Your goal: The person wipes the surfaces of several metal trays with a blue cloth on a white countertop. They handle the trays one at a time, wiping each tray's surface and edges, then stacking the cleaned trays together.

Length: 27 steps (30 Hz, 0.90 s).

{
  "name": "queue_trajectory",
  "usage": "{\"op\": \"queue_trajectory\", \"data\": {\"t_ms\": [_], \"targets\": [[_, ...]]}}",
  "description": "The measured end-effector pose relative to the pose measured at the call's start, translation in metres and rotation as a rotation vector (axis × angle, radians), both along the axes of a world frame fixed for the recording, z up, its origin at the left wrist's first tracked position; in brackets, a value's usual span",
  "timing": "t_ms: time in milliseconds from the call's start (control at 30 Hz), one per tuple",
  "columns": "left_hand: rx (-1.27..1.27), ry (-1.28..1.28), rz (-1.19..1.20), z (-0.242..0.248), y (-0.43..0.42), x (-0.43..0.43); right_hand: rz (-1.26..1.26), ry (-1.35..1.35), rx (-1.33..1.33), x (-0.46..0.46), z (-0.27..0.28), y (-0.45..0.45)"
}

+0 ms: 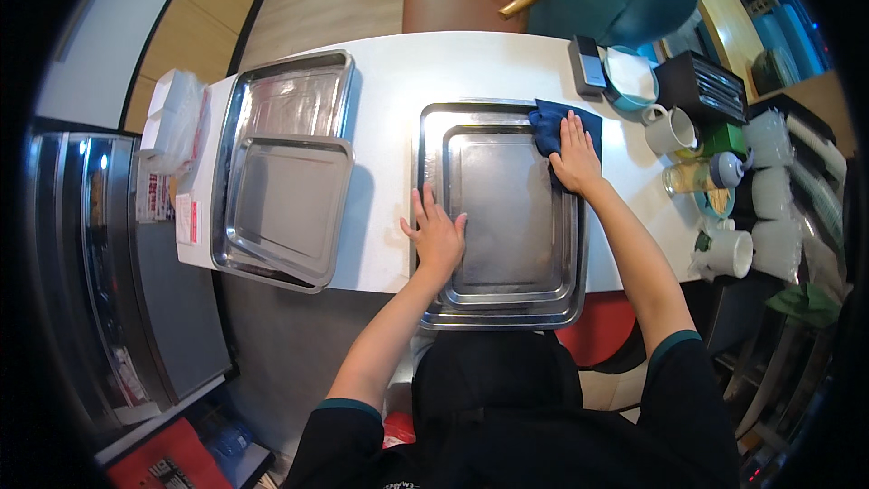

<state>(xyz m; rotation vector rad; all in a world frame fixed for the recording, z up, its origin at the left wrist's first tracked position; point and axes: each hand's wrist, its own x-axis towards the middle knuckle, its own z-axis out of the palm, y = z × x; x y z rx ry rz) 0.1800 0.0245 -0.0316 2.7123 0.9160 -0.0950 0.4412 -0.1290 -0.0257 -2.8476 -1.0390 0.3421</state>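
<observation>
A large rectangular stainless-steel tray point(577, 272) lies in front of me, its near end jutting past the table edge. On it is a smaller steel tray point(509, 210); I cannot tell which way up they are. My left hand point(436, 236) rests on the trays' left rims with spread fingers and holds nothing. At the far right corner, my right hand point(577, 155) presses a dark blue cloth point(546, 123) against the rim. The cloth is bunched under the palm and partly hidden by it.
Left on the white table point(390, 95), a small steel tray point(292, 204) leans in a deeper one point(292, 92). Along the right edge stand a mug point(669, 130), a bottle point(692, 176), a blue bowl point(631, 85) and a black box point(703, 88). A brown chair point(458, 3) stands beyond.
</observation>
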Motion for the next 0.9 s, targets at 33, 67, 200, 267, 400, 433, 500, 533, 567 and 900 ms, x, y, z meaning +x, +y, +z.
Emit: {"op": "queue_trajectory", "data": {"t_ms": [33,67,200,267,400,433,500,533,567,900], "targets": [[0.014,-0.010,-0.011,-0.001,0.000,0.000,0.027,-0.008,-0.007,-0.001,-0.001,0.008],[0.006,-0.033,-0.010,-0.002,0.000,-0.001,0.050,-0.014,-0.014,-0.003,-0.001,0.015],[-0.024,-0.109,0.009,-0.008,0.000,-0.002,0.227,0.058,0.071,-0.026,-0.003,0.068],[-0.001,-0.115,0.013,-0.010,0.000,-0.001,0.326,0.127,0.139,-0.045,-0.006,0.109],[0.074,-0.169,0.051,-0.010,0.000,-0.004,0.556,0.343,0.303,-0.076,-0.016,0.160],[0.057,-0.171,0.073,-0.010,-0.001,-0.004,0.584,0.421,0.321,-0.082,-0.019,0.161],[0.047,-0.205,0.200,-0.008,-0.004,-0.007,0.620,0.483,0.340,-0.088,-0.024,0.150],[0.062,-0.228,0.266,-0.007,-0.006,-0.009,0.646,0.550,0.379,-0.092,-0.025,0.141],[0.085,-0.253,0.332,-0.007,-0.008,-0.010,0.656,0.617,0.417,-0.097,-0.025,0.131],[0.096,-0.319,0.429,-0.012,-0.010,-0.017,0.478,0.386,0.397,-0.188,-0.003,0.045]]}}
